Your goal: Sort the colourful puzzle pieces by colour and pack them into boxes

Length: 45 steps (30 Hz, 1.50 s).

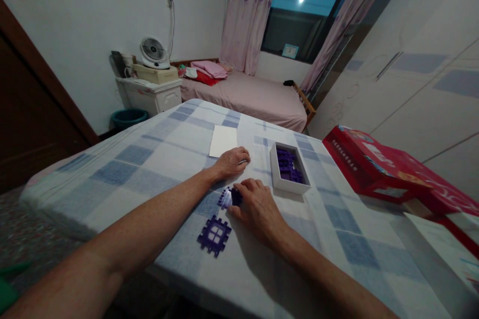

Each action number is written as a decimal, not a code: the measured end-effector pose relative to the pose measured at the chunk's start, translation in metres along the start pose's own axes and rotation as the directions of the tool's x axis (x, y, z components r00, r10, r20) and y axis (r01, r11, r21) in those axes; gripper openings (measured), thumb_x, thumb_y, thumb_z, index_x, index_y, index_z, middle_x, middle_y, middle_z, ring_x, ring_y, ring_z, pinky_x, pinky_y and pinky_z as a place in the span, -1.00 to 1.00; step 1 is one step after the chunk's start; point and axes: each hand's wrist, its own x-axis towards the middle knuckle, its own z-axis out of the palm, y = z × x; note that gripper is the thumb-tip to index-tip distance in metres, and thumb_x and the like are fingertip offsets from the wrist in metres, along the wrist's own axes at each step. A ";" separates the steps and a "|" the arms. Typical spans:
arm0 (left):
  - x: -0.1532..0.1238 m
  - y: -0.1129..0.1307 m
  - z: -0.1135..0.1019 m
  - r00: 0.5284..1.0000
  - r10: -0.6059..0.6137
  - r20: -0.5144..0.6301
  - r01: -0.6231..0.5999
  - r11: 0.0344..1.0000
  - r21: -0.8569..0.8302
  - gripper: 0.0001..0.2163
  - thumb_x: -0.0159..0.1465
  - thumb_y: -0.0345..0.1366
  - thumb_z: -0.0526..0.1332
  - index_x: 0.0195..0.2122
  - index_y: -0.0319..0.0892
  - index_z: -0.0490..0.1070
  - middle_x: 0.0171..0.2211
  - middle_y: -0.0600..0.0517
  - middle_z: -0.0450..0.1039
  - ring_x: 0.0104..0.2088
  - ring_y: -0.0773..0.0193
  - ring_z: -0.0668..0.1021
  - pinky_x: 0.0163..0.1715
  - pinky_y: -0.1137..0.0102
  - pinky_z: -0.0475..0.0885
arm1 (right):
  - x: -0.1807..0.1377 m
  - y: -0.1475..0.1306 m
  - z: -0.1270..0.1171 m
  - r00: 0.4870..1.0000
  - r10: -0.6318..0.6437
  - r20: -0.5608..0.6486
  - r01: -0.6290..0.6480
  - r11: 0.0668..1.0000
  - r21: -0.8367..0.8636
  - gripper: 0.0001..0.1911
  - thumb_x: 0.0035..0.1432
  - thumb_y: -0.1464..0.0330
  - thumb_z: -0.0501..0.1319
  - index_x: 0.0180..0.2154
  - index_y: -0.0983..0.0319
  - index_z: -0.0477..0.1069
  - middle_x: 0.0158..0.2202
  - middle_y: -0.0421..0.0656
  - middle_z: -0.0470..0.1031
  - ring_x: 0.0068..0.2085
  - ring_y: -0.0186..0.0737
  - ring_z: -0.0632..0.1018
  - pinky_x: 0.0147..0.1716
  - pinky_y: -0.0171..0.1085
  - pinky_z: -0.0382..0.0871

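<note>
My right hand rests on the checked bedspread with its fingers closed round a small purple piece whose pale ridged end sticks out to the left. My left hand lies further back with its fingers curled, touching the near edge of a white card; what it holds, if anything, is hidden. A flat purple square tile with notched edges lies on the cloth just in front of my right hand. A white open box holding several purple pieces stands right of my hands.
A red cardboard box lies at the right, with a white sheet in front of it. Beyond the cloth are a pink bed, a white bedside cabinet with a fan, and a teal bin.
</note>
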 end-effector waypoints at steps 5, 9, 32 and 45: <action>0.000 0.004 -0.004 1.000 -0.003 0.026 0.002 1.000 0.021 -0.81 0.17 -0.44 0.10 -0.29 -0.22 0.50 -0.16 -0.06 0.45 -0.13 0.23 0.48 -0.03 0.35 0.35 | 0.001 0.012 0.003 0.996 0.084 -0.027 -0.080 0.988 0.133 -0.68 0.00 0.29 0.27 -0.20 0.29 0.34 -0.23 -0.06 0.38 -0.20 -0.13 0.37 -0.21 -0.15 0.26; 0.000 0.005 -0.004 0.999 -0.015 0.029 0.014 1.000 0.025 -0.80 0.17 -0.44 0.10 -0.28 -0.22 0.50 -0.17 -0.05 0.45 -0.13 0.22 0.48 -0.04 0.35 0.36 | -0.005 0.012 -0.013 0.991 0.109 0.074 -0.131 0.845 0.518 -0.86 0.13 0.37 0.13 -0.23 0.25 0.28 -0.40 -0.22 0.35 -0.39 -0.31 0.36 -0.37 -0.28 0.23; -0.002 0.007 -0.006 1.000 -0.004 0.002 0.004 1.000 -0.018 -0.80 0.17 -0.42 0.08 -0.29 -0.19 0.49 -0.17 -0.05 0.46 -0.14 0.24 0.50 -0.04 0.34 0.38 | -0.021 0.031 -0.058 0.948 0.200 -0.246 -0.057 0.870 0.490 -0.84 0.02 0.45 0.13 -0.27 0.20 0.29 -0.27 -0.18 0.37 -0.25 -0.28 0.40 -0.22 -0.26 0.30; -0.003 0.008 -0.007 1.000 -0.014 0.014 0.014 1.000 -0.011 -0.81 0.16 -0.44 0.08 -0.29 -0.19 0.48 -0.17 -0.04 0.45 -0.14 0.25 0.50 -0.05 0.36 0.38 | 0.012 0.148 -0.074 0.726 0.537 -0.430 -0.398 0.837 0.375 -0.71 0.05 0.18 -0.01 -0.45 0.23 0.35 -0.46 -0.17 0.42 -0.38 -0.23 0.41 -0.37 -0.27 0.23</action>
